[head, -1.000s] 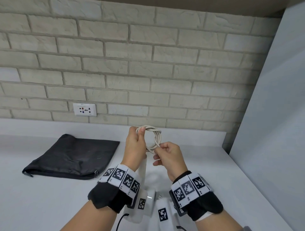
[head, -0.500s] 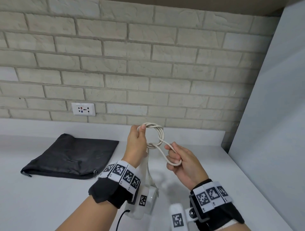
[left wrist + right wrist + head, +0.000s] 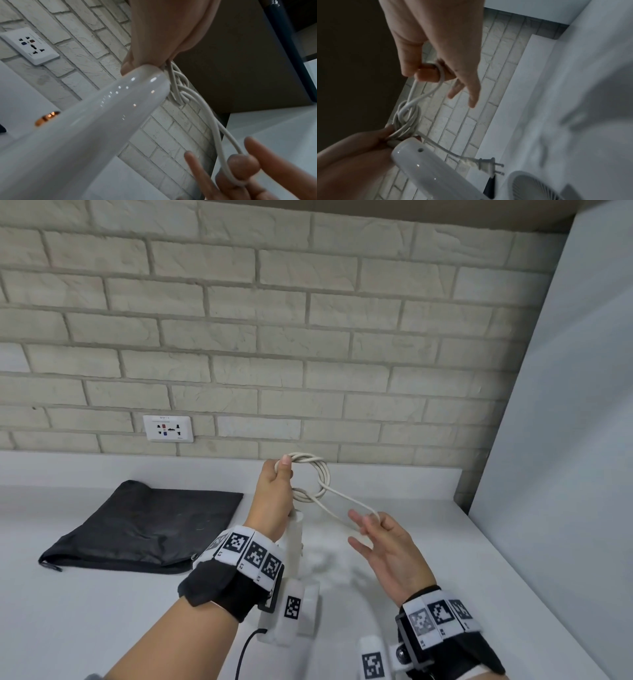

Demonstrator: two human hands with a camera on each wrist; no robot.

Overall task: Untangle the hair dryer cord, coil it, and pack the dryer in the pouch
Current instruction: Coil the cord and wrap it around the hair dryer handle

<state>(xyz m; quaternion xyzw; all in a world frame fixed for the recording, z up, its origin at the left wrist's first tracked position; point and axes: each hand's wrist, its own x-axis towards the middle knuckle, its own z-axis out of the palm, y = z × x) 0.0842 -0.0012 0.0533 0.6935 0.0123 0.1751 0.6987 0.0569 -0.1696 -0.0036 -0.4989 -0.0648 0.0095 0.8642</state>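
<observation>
My left hand is raised above the counter and grips a small coil of white cord together with the end of the white hair dryer's handle. The dryer hangs below that hand, mostly hidden by the wrist. A long loop of the cord runs down to the right. My right hand pinches it around one curled finger, the other fingers spread. The plug dangles free near the handle. The black pouch lies flat at the left.
The white counter ends at a raised ledge under a brick wall with a wall socket. A grey panel closes off the right side. The dryer's round grille shows low in the right wrist view.
My right hand has drawn a loop out of the coil, down and to the right, and spread its other fingers. The left hand has kept its grip and barely moved.
</observation>
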